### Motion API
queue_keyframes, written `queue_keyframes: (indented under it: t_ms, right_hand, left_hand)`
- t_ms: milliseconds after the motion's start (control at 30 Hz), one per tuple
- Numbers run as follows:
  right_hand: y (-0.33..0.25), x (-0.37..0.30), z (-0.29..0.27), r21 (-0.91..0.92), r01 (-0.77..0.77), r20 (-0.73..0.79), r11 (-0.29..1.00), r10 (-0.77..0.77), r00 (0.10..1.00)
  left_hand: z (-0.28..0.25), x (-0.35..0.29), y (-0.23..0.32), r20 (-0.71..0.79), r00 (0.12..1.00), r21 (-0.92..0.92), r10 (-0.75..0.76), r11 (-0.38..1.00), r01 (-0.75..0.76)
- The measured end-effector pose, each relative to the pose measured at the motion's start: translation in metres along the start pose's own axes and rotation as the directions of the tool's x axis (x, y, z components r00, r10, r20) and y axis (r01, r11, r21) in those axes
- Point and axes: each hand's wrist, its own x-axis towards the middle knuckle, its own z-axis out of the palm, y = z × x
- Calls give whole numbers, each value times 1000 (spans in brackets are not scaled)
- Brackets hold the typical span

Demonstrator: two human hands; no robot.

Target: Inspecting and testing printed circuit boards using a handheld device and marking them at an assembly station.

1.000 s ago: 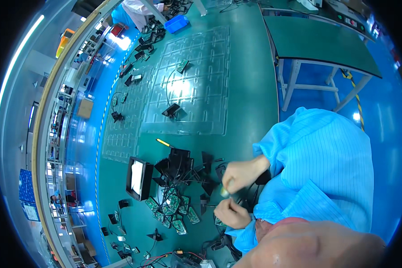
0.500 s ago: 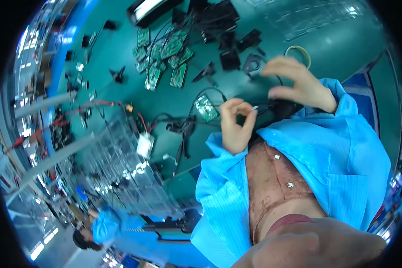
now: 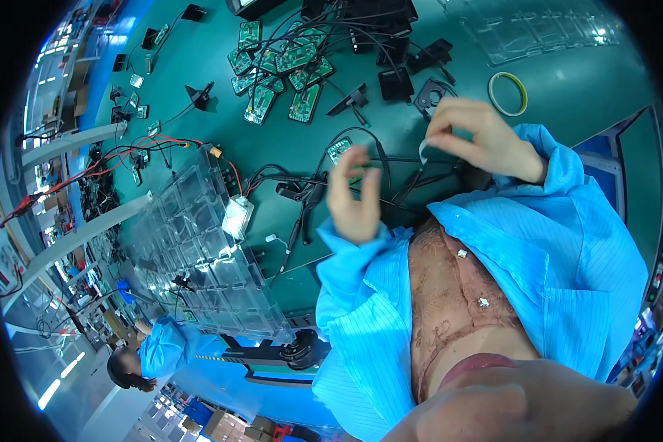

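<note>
My right hand (image 3: 486, 138) is closed in a pinch, with a small pale strip (image 3: 423, 152) hanging from the fingertips; it looks like a bit of tape. My left hand (image 3: 355, 197) is slightly blurred, its thumb and fingers apart with nothing seen between them. It partly covers a small green circuit board (image 3: 338, 149) lying on the green table. Black cables (image 3: 412, 188) run between and beneath the two hands. Just beyond the right hand lies a black bracket-like part (image 3: 429, 96) with a round opening.
A pile of wired circuit boards (image 3: 280, 66) lies farther off, near several black housings (image 3: 395, 82). A yellowish tape roll (image 3: 508, 93) rests at right. Clear plastic trays (image 3: 191, 243) and a white block with red wires (image 3: 237, 216) are at left. A co-worker (image 3: 166, 346) sits beyond.
My left hand has opened from a pinch on a small whitish piece and moved left. My right hand has closed and now pinches a pale strip. The view has shifted slightly.
</note>
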Motion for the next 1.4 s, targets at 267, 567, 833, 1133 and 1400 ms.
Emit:
queue_keyframes:
  t_ms: [267, 567, 833, 1133, 1400]
  right_hand:
    - [-1, -1, 3, 145, -67, -143, 987, 88, 986]
    - [-2, -2, 4, 206, -11, -120, 978, 36, 992]
    - [-18, 3, 16, 619, -481, 328, 621, 351, 877]
    - [7, 13, 27, 337, -247, 18, 909, 256, 967]
    - [19, 16, 34, 82, -166, -156, 983, 177, 972]
  left_hand:
    - [-28, 34, -80, 276, 952, 682, 129, 672, -289]
    - [-31, 53, -68, 200, 964, 817, -174, 573, -66]
    - [-33, 62, -48, 273, 846, -215, -459, 828, 519]
    - [1, 33, -29, 297, 846, -631, -443, 575, 522]
    - [19, 25, -27, 317, 834, -770, -451, 391, 504]
